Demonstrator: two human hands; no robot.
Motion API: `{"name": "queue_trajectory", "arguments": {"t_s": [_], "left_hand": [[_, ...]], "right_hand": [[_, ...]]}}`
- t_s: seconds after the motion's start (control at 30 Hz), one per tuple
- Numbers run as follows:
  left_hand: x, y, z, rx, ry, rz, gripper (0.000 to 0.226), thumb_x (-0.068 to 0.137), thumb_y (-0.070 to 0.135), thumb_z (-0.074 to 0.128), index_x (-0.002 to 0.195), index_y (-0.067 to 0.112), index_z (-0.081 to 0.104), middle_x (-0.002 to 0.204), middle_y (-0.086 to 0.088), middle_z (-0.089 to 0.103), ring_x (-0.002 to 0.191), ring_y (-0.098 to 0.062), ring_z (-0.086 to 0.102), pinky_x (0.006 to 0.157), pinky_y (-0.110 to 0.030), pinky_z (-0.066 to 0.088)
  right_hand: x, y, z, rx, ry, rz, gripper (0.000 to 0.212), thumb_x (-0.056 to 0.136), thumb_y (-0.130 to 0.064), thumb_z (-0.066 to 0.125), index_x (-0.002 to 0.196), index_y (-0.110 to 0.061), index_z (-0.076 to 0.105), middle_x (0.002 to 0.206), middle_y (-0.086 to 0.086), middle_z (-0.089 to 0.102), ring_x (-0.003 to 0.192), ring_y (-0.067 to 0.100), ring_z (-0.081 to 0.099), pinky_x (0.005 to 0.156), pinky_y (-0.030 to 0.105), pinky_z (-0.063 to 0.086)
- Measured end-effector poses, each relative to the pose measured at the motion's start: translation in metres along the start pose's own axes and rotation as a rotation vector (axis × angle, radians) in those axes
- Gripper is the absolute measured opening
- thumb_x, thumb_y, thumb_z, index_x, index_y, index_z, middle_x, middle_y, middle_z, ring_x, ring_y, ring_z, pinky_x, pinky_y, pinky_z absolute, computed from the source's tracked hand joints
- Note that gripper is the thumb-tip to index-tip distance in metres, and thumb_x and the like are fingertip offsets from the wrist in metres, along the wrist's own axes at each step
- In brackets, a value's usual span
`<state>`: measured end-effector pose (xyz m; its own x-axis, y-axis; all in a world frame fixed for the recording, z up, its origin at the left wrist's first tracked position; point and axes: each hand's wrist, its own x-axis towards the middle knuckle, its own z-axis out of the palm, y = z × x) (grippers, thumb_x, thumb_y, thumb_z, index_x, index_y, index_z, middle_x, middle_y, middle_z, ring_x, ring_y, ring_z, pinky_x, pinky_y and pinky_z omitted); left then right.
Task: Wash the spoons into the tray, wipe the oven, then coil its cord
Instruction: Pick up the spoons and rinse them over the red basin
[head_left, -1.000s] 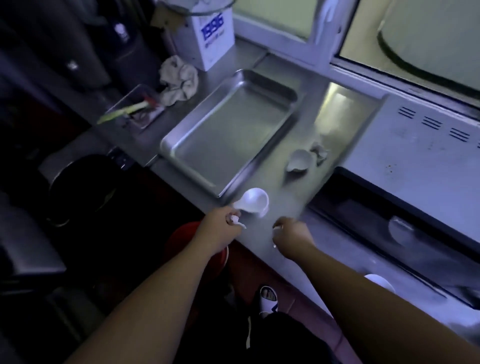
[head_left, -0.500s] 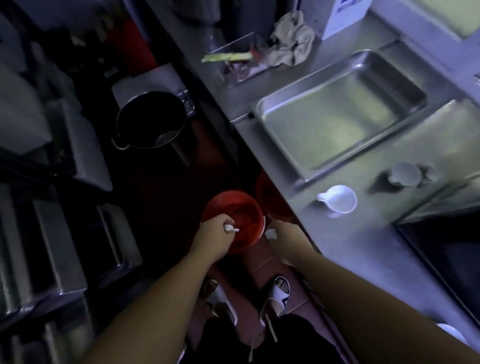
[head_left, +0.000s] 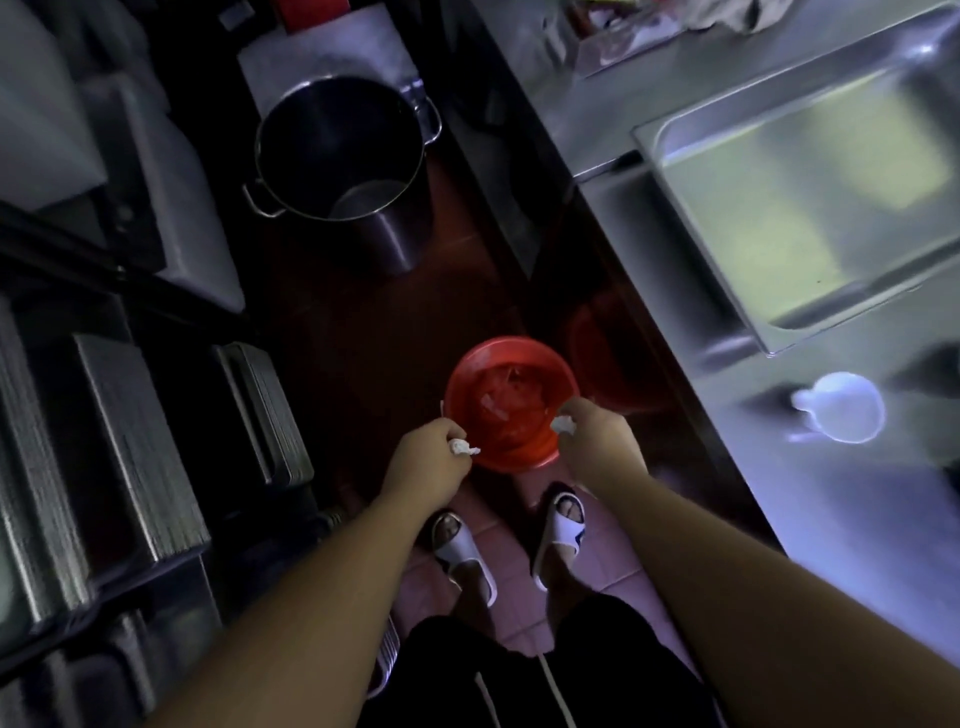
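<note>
Head view: my left hand pinches 1 white bit; my right hand pinches a second white bit. Both hands are at the near rim of 1 red bucket. 1 white spoon lies on the counter, beside the steel tray.

The pinched small white scraps are too small to identify; the shallow steel tray runs off the right edge.
</note>
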<state>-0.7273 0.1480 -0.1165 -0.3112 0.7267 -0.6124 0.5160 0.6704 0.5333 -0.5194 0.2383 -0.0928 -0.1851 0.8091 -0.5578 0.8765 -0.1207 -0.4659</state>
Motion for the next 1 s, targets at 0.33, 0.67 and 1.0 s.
{"name": "queue_trajectory", "arguments": {"t_s": [0.33,0.67,1.0], "left_hand": [[0.107,-0.038,0.091,-0.058,0.013,-0.069,0.011,0.087,0.019,0.071,0.092,0.029,0.068,0.086,0.008,0.07,0.081,-0.013,0.064,0.065,-0.018,0.042],[0.221,-0.108,0.202,0.041,-0.042,-0.02,0.018,0.095,0.01,0.064,0.11,0.005,0.072,0.114,-0.018,0.071,0.106,-0.033,0.067,0.087,-0.032,0.049],[0.338,-0.139,0.276,0.082,-0.007,0.022,0.023,0.095,0.011,0.066,0.117,0.002,0.067,0.12,-0.017,0.069,0.112,-0.032,0.065,0.097,-0.038,0.048]], "right_hand": [[0.12,0.061,0.09,-0.017,-0.038,0.037,0.022,0.092,-0.019,0.063,0.11,-0.014,0.073,0.105,0.013,0.076,0.101,0.036,0.069,0.083,0.035,0.05],[0.229,0.153,0.211,-0.003,-0.058,0.171,0.021,0.097,-0.026,0.06,0.115,-0.021,0.069,0.113,0.009,0.075,0.105,0.033,0.07,0.077,0.028,0.045],[0.326,0.203,0.299,0.039,-0.052,0.148,0.027,0.098,-0.038,0.062,0.104,-0.014,0.074,0.092,0.007,0.075,0.087,0.027,0.07,0.071,0.026,0.043]]}}
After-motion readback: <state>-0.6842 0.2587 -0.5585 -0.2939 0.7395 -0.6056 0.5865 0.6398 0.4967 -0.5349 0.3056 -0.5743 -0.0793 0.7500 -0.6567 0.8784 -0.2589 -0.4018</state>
